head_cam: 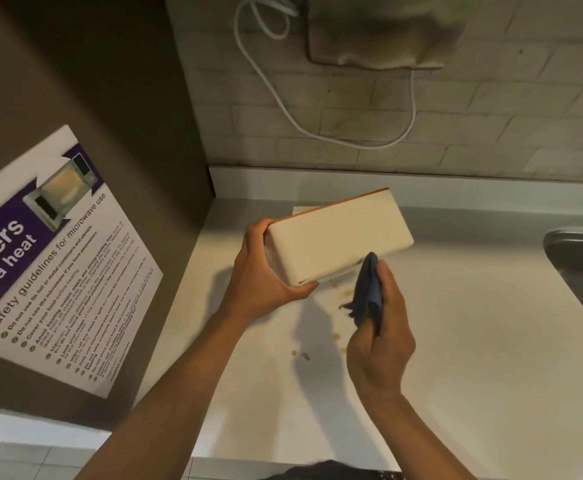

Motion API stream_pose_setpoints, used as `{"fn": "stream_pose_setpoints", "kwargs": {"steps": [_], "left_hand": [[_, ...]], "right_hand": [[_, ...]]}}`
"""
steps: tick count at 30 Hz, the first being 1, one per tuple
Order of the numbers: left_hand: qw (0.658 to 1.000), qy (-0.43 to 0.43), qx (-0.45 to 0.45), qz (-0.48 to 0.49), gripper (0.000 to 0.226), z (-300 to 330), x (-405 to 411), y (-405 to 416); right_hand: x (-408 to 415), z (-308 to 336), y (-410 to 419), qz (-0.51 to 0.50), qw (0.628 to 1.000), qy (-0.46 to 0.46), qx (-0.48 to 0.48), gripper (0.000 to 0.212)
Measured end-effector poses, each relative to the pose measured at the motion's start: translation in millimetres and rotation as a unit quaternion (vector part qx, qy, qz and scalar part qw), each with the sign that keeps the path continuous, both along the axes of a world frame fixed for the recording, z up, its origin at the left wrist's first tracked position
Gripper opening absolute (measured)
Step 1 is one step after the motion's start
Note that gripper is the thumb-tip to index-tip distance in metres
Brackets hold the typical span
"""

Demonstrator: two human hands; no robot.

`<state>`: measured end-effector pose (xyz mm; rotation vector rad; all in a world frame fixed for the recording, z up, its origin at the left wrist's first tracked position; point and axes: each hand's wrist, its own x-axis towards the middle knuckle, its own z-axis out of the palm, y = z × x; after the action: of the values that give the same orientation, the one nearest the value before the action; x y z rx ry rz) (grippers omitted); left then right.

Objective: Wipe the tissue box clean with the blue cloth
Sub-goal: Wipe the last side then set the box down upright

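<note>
I'm mid-wipe, I'd judge: my left hand (266, 275) is gripping the tissue box (338, 237) tilted above the tabletop (473, 341), my right hand (380, 341) is pinching the blue cloth (368, 289) against its lower edge. Crumbs (304, 355) are lying underneath. Far sides are hidden, so cleanliness is unclear.

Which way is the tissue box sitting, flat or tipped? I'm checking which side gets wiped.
Tipped. The left hand holds the tissue box off the counter, its wooden lid edge facing away.
</note>
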<state>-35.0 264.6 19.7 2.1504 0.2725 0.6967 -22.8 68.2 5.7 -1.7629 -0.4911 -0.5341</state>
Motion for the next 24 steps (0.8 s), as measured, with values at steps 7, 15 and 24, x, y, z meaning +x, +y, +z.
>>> {"fn": "stream_pose_setpoints", "kwargs": {"steps": [7, 15, 24], "left_hand": [[1.000, 0.028, 0.008, 0.000, 0.105, -5.0, 1.6, -11.2], [0.999, 0.024, -0.021, 0.018, 0.093, -13.5, -3.1, -8.5], [0.999, 0.034, -0.002, 0.029, 0.111, -11.6, -10.5, -4.4]], "right_hand": [[-13.5, -15.7, 24.6, 0.144, 0.985, -0.045, -0.083, 0.043], [-20.8, -0.6, 21.6, 0.218, 0.970, -0.057, -0.090, 0.040], [-5.3, -0.5, -9.5, 0.118, 0.991, -0.069, -0.002, 0.043]]}}
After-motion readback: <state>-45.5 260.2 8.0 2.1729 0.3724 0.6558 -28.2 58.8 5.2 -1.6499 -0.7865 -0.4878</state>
